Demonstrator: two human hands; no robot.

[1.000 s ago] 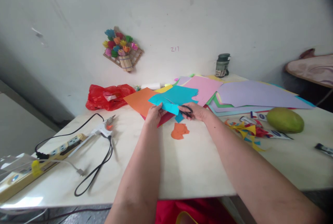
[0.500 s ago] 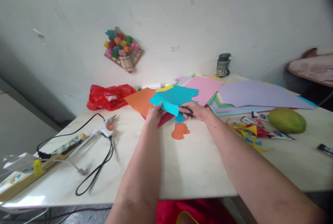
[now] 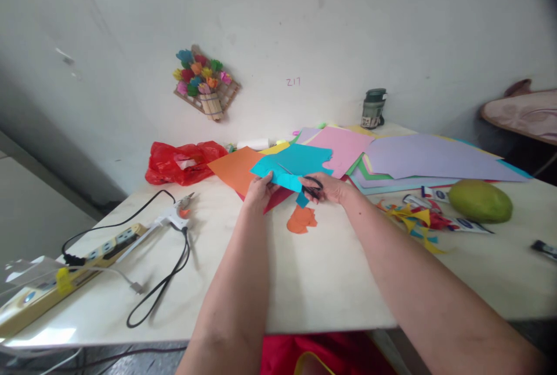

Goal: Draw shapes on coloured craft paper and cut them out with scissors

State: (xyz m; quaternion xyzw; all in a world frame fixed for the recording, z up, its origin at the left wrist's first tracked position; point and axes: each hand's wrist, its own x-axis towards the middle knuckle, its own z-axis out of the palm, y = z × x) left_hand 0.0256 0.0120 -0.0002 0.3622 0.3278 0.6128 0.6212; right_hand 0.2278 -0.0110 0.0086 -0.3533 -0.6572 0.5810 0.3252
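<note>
A sheet of blue paper (image 3: pixel 278 174) is pinched at its left end by my left hand (image 3: pixel 260 190), thumb on top. My right hand (image 3: pixel 331 188) is closed around the black handles of a pair of scissors (image 3: pixel 314 187). Their blades point left and upward over the blue paper and look parted; part of them is hidden by the sheet. Behind and partly under the held piece lies more blue paper with a ragged right edge. Just below, orange paper cutouts (image 3: pixel 301 220) lie on the table.
Large coloured sheets, including orange (image 3: pixel 232 165) and lilac (image 3: pixel 426 154), spread along the back. A red plastic bag (image 3: pixel 187 163) lies left. Paper scraps, glue tubes and a green fruit (image 3: pixel 480 202) are right. A power strip (image 3: pixel 87 262) and glue gun (image 3: pixel 174 215) occupy the left side.
The scissors' handles have spread wider apart in my right hand, and the blades show more above the blue paper. My left hand has hardly moved.
</note>
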